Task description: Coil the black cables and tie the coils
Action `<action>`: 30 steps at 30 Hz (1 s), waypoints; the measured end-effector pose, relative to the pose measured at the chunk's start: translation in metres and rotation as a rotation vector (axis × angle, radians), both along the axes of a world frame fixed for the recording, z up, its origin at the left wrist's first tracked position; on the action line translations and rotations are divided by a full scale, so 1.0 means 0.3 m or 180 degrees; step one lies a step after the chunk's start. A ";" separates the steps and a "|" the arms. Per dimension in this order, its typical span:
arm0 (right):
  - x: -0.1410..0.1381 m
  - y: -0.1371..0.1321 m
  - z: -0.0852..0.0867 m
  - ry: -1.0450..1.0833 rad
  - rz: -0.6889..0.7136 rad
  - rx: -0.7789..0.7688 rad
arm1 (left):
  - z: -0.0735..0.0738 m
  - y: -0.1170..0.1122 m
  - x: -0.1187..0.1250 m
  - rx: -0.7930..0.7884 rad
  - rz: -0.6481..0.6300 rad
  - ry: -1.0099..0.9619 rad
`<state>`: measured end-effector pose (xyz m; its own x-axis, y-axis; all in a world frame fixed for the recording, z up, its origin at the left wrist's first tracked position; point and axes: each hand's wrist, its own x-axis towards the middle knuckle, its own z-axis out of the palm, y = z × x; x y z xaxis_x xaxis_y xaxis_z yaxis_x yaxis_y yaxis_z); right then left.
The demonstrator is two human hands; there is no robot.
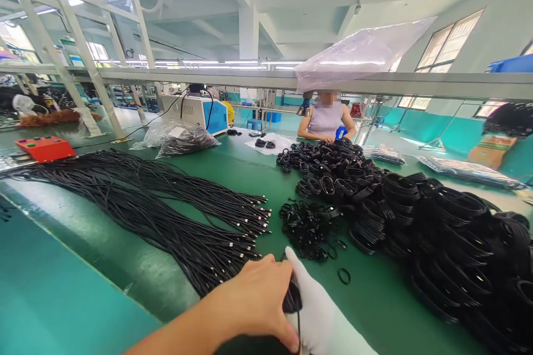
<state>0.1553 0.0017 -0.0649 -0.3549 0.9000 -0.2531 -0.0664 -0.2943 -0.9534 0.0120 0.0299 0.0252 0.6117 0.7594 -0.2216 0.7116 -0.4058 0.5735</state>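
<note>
My bare left hand [254, 299] and my white-gloved right hand [320, 316] meet low in the view, both closed around a coiled black cable [292, 295] held between them. Just ahead lie the plug ends of a long bundle of straight black cables [166, 211] fanned across the green table [75, 283]. A small heap of black ring ties [306, 227] sits right in front of my hands, with a loose ring [343, 275] beside it. A large pile of coiled black cables [437, 238] fills the right side.
A person in a sleeveless top [327, 119] works across the table. A red box [45, 148] lies at the left, clear bags of cables [179, 138] and a blue-and-white machine [195, 112] at the back. A metal rail [266, 79] crosses overhead.
</note>
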 end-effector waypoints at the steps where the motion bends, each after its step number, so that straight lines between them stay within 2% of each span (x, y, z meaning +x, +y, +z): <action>1: -0.001 -0.002 0.003 -0.0154 -0.0142 0.0037 | 0.001 0.015 -0.004 -0.0157 -0.0113 0.0036; 4: 0.009 -0.007 0.030 -0.0488 -0.0503 0.0238 | -0.005 0.047 -0.031 -0.0845 -0.0182 -0.0300; 5: 0.016 -0.010 0.045 -0.0539 -0.0572 0.0384 | -0.011 0.048 -0.038 -0.0952 -0.0083 -0.0472; 7: 0.027 -0.020 0.080 -0.0468 -0.0558 0.0642 | -0.028 0.034 -0.042 -0.0827 0.0152 -0.0640; 10: 0.038 -0.046 0.124 0.0434 -0.0143 0.0534 | -0.053 -0.003 -0.032 -0.0666 0.0117 -0.0533; 13: 0.044 -0.067 0.136 0.1281 -0.0047 0.0260 | -0.044 -0.020 -0.023 -0.1186 0.0213 -0.0617; 15: 0.050 -0.070 0.127 0.1566 0.0115 0.0142 | -0.019 -0.015 -0.021 -0.1657 0.0625 -0.1049; 18: 0.052 -0.059 0.102 0.1894 0.0484 0.0064 | 0.018 -0.006 -0.019 -0.1998 0.1218 -0.2223; 21: 0.042 -0.044 0.089 0.2010 0.0551 0.0163 | 0.022 -0.015 -0.014 -0.2094 0.1340 -0.2928; 22: 0.039 -0.040 0.091 0.1981 0.0548 0.0172 | 0.018 -0.021 -0.013 -0.2001 0.1344 -0.2963; 24: 0.033 -0.036 0.101 0.1794 0.0534 0.0080 | 0.010 -0.034 -0.013 -0.1443 0.1300 -0.2748; 28: 0.024 -0.042 0.116 0.1319 0.0366 -0.0190 | -0.003 -0.054 0.000 0.0173 0.0591 -0.1730; 30: 0.022 -0.048 0.104 0.1364 0.0351 -0.0335 | -0.017 -0.057 0.013 0.0609 0.0428 -0.1438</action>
<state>0.1619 -0.0127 -0.0338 -0.5398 0.8282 -0.1504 -0.4115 -0.4155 -0.8112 0.0158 0.0128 0.0201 0.5084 0.8392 0.1933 0.4627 -0.4555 0.7605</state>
